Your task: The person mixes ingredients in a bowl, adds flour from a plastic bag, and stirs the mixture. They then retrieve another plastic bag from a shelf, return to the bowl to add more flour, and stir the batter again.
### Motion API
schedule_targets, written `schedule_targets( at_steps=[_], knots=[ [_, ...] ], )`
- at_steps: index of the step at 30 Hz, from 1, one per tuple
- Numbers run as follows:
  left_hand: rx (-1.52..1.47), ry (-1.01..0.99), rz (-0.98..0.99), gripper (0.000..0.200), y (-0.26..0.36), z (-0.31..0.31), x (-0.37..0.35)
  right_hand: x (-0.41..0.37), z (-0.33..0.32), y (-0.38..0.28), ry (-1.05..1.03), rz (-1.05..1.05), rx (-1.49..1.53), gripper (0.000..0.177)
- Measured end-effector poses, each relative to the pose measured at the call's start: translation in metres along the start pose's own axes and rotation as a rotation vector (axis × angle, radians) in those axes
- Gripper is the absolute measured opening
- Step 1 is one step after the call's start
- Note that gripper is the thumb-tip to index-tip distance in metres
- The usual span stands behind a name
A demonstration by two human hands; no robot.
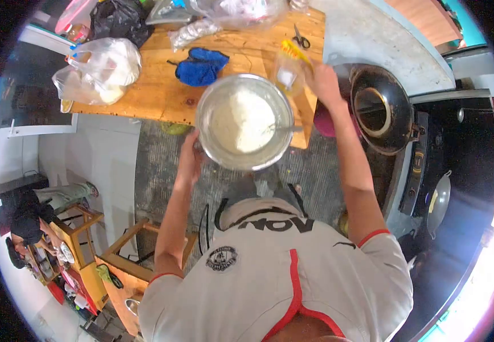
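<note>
Held up just off the near edge of the wooden desk [161, 97]: a round steel bowl [241, 161], shiny, part-filled with a white mass [241, 122], with a spoon handle [285, 128] at the right rim. Left hand [191, 159] on the left wall, fingers curled shut on the rim. Right hand [324, 84] closed round a clear yellow-capped bottle [287, 74], tilted just beyond the far right rim. Likely stiff, smooth, weighty when loaded and slippery at the wall; best gripped at the rim or supported underneath.

Fingertips of the left hand [191, 158] lie hidden behind the bowl [241, 164]; the bottle [288, 69] is blurred.
</note>
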State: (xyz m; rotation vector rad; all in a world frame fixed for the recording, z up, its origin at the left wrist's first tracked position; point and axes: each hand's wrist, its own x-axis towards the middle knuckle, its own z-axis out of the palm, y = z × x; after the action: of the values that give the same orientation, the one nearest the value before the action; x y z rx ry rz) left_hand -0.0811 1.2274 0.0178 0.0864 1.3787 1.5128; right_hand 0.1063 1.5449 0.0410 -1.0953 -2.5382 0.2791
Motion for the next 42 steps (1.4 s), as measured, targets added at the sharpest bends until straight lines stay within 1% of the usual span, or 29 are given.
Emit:
schedule_targets(
  at_steps=[2,5,8,11,14,16,18,19,21,24,25,26,28,29,32,35,38,41,42],
  knots=[
    [-0.003,-0.035,0.034,0.041,0.014,0.013,0.011,0.020,0.001,0.004,0.058,-0.005,0.032,0.036],
    [0.015,-0.017,-0.018,0.042,0.015,0.012,0.039,0.041,0.009,0.010,0.059,-0.028,0.046,0.036],
    [-0.011,-0.059,0.023,0.042,0.020,0.023,0.048,0.058,0.009,0.018,0.043,-0.025,0.128,0.044],
    [-0.037,-0.158,0.042,0.041,0.010,0.019,0.065,0.053,-0.006,0.018,0.021,-0.010,0.044,0.048],
    [-0.047,-0.147,-0.002,0.040,0.007,0.023,0.074,0.025,-0.039,0.011,-0.096,0.115,-0.090,0.053],
    [-0.024,-0.152,0.029,0.041,0.005,0.024,0.076,-0.006,-0.042,0.013,-0.257,0.065,-0.073,0.049],
    [0.008,-0.151,0.034,0.043,0.004,0.026,0.071,-0.037,-0.052,-0.005,-0.443,0.046,0.064,0.041],
    [0.025,-0.151,0.032,0.045,0.009,0.029,0.068,-0.045,-0.056,-0.013,-0.477,0.036,0.107,0.038],
    [0.058,-0.158,0.024,0.048,0.011,0.033,0.067,-0.048,-0.060,-0.030,-0.535,0.007,0.188,0.031],
    [0.113,-0.180,-0.024,0.053,0.005,0.032,0.065,-0.050,-0.041,-0.039,-0.426,-0.076,0.175,0.025],
    [0.134,-0.193,-0.041,0.053,0.009,0.036,0.061,-0.050,-0.038,-0.047,-0.440,-0.132,0.034,0.016],
    [0.155,-0.203,-0.059,0.054,0.011,0.038,0.057,-0.048,-0.034,-0.055,-0.503,-0.142,-0.077,0.017],
    [0.201,-0.228,-0.028,0.053,0.009,0.037,0.059,-0.043,-0.028,-0.068,-0.617,-0.169,-0.302,0.021],
    [0.223,-0.239,-0.008,0.053,0.010,0.036,0.060,-0.043,-0.026,-0.068,-0.601,-0.204,-0.327,0.021],
    [0.157,-0.187,0.034,0.051,0.011,0.042,0.058,-0.043,-0.035,-0.062,-0.489,-0.244,-0.250,0.022],
    [0.127,-0.193,0.018,0.050,0.011,0.042,0.058,-0.047,-0.032,-0.053,-0.525,-0.238,-0.185,0.022],
    [0.142,-0.209,0.027,0.050,0.011,0.044,0.053,-0.040,-0.009,-0.042,-0.397,-0.084,-0.230,0.015],
    [0.156,-0.200,0.031,0.052,0.008,0.044,0.054,-0.025,0.016,-0.045,-0.249,0.011,-0.164,0.012],
    [0.139,-0.205,0.034,0.053,0.006,0.043,0.056,-0.025,0.022,-0.046,-0.285,-0.033,-0.098,0.013]
  ],
)
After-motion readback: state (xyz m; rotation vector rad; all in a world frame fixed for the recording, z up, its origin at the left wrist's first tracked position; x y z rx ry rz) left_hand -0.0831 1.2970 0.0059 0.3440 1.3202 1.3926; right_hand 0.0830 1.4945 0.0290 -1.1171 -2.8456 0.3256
